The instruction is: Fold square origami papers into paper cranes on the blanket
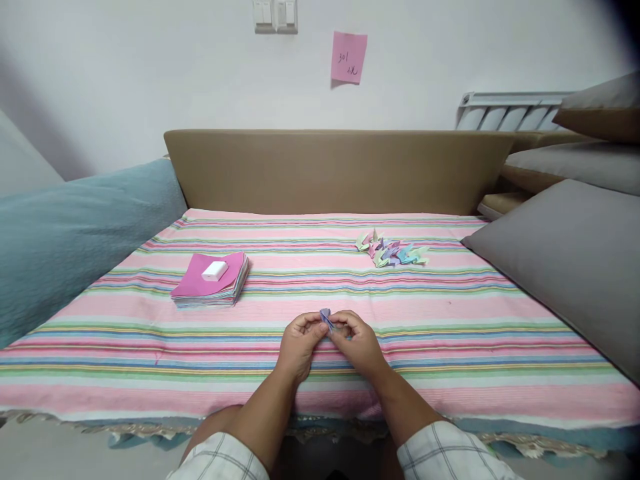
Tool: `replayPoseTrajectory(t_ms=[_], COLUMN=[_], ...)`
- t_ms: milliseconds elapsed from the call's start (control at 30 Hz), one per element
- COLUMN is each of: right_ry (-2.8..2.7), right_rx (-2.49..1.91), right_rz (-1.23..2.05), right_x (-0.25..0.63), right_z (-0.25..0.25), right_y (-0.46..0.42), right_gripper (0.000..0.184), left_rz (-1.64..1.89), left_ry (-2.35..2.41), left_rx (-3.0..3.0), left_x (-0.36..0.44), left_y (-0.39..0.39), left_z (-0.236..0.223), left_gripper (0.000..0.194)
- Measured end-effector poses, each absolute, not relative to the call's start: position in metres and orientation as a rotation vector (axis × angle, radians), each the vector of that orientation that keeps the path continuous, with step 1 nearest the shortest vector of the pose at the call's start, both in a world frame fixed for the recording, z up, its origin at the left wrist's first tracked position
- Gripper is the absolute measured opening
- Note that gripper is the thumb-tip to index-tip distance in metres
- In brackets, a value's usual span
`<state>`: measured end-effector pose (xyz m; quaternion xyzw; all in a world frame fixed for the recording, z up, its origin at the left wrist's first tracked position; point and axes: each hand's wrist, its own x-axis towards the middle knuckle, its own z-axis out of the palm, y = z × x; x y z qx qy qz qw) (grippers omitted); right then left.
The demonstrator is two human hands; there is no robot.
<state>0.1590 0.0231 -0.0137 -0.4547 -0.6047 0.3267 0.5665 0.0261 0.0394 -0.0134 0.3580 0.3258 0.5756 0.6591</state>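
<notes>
Between my two hands is a small folded piece of blue-purple paper, pinched from both sides above the striped cloth. My left hand grips its left side with thumb and forefinger. From the right, my right hand pinches it too, and the fingertips of both hands nearly meet. The fingers hide much of the paper, so its full shape cannot be made out. Farther back on the right lies a cluster of small folded paper cranes in green, pink, purple and blue.
A stack of coloured paper sheets lies at the left, with a small white block on top. Grey cushions border the right side, a blue-covered armrest the left. A brown backrest stands behind the striped cloth.
</notes>
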Motion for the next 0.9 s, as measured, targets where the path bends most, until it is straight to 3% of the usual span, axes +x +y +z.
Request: replayPoseTrajectory(t_ms=[567,900], right_ry=[-1.386,-1.428], right_rx=[-1.059,-1.069], right_rz=[0.884,0.755], right_x=[0.161,0.161], right_z=[-0.016,-0.012], right_y=[0.023,0.021], right_gripper=[0.024,0.023], left_rz=[1.273,1.331], left_ry=[0.777,0.892], left_rx=[0.863,1.081], left_x=[0.027,0.025], left_y=[0.037,0.036], left_z=[-0.012,-0.016], left_gripper=[0.026,0.024])
